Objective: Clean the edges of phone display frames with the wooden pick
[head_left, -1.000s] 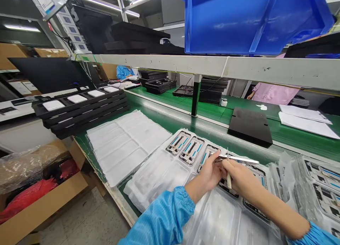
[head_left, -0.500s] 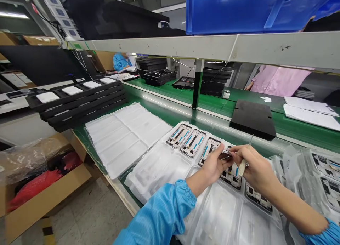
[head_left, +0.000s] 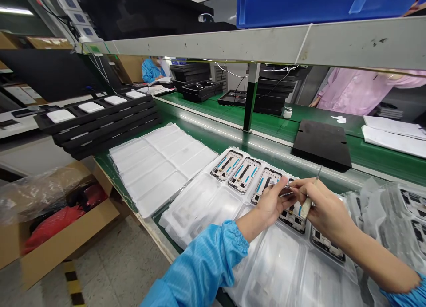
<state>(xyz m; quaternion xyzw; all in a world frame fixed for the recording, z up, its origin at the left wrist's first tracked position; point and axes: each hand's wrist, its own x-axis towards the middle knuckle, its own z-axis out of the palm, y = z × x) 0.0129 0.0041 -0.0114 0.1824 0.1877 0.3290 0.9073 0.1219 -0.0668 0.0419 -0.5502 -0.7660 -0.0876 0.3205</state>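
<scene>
Right hand [head_left: 328, 209] pinching tweezers [head_left: 308, 206], left hand [head_left: 274, 202] gripping a thin metal strip [head_left: 286, 192], both right over a phone frame [head_left: 292, 220] in a plastic tray [head_left: 193, 214].

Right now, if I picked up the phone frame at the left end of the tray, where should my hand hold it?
Come from above: the phone frame lies flat in a pocket of the clear tray, so pinch its long edges.

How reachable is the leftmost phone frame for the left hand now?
Probably easily: the left hand sits near the leftmost phone frame; only two frames lie between in the clear plastic tray, nothing above them. But it seems to pinch a thin metal strip.
</scene>
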